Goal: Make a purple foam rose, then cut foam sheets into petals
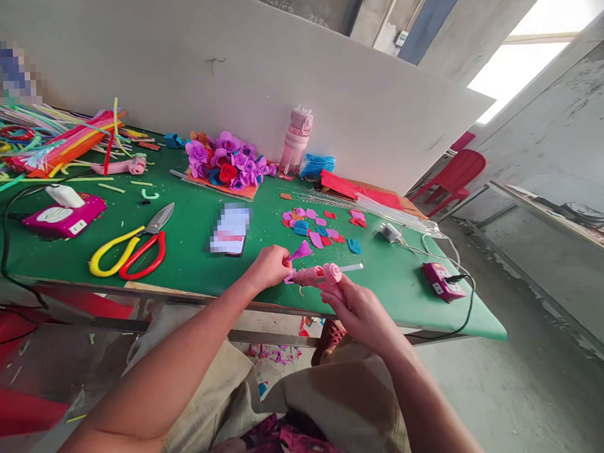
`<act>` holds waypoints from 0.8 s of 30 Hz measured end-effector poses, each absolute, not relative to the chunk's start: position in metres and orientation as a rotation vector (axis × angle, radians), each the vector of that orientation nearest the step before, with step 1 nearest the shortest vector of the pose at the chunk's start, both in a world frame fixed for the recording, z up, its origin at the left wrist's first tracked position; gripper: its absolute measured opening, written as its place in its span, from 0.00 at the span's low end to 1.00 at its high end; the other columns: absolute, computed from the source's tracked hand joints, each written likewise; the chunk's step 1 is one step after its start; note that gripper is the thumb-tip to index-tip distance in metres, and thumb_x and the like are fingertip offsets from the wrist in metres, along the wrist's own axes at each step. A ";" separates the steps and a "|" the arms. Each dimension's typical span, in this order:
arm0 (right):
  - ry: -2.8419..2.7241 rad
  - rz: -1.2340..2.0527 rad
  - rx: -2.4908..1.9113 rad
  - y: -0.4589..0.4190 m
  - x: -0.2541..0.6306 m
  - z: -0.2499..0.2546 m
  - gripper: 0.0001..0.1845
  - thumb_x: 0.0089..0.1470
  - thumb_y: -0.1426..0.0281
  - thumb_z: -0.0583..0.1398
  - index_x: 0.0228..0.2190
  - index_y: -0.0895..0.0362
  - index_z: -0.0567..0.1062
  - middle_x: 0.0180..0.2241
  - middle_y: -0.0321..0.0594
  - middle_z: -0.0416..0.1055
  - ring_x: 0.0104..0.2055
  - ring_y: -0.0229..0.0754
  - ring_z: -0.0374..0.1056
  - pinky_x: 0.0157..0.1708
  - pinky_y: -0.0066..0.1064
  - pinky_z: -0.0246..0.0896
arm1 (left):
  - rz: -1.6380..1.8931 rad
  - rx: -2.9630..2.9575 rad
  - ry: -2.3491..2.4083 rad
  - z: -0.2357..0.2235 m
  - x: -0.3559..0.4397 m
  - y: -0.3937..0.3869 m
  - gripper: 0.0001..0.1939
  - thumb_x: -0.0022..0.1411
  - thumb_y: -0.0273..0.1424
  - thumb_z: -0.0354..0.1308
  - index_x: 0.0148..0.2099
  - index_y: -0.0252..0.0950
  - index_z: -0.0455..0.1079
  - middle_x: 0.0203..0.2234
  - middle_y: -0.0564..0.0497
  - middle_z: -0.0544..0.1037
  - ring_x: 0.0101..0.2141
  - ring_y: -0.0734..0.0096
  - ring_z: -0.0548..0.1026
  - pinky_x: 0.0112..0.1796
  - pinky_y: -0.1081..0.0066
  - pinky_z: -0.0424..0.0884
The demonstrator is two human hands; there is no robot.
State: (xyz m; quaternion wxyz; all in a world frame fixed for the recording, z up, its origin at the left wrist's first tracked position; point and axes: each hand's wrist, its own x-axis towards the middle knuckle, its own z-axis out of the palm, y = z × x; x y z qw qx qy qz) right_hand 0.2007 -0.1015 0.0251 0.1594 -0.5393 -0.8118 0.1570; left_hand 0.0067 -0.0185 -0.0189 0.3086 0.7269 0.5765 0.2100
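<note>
My left hand (270, 266) pinches a small purple foam petal (300, 252) just above the near edge of the green table (193, 251). My right hand (358, 311) is wrapped round a pink glue gun (320, 274), whose nozzle points left at the petal. A white glue stick pokes out of the gun's back end toward the right. Loose pink, purple, red and blue foam petals (316, 224) lie on the table just beyond my hands. A pile of finished foam roses (226, 162) sits further back.
Large scissors (133, 250) with yellow and red handles lie left of a phone (231, 229). Pipe cleaners (48, 144) crowd the back left. A pink bottle (296, 140), red foam sheets (360, 190), a magenta device (64, 217), a charger with cable (440, 280) and a red chair (452, 176) are also there.
</note>
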 end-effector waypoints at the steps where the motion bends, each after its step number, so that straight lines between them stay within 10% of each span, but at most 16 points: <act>1: -2.324 0.448 -1.551 -0.101 0.201 0.025 0.15 0.60 0.65 0.49 0.44 0.56 0.69 0.26 0.38 0.72 0.26 0.42 0.65 0.26 0.28 0.55 | 0.557 1.921 1.523 -0.019 0.007 -0.019 0.04 0.46 0.23 0.56 0.22 0.34 0.70 0.17 0.53 0.72 0.23 0.71 0.69 0.25 0.73 0.58; 24: -2.350 0.483 -1.589 -0.098 0.198 0.025 0.18 0.61 0.63 0.48 0.48 0.56 0.67 0.28 0.39 0.73 0.27 0.43 0.66 0.27 0.29 0.55 | 0.565 1.918 1.500 -0.022 0.006 -0.017 0.04 0.46 0.24 0.56 0.21 0.34 0.69 0.17 0.53 0.72 0.23 0.72 0.69 0.25 0.74 0.58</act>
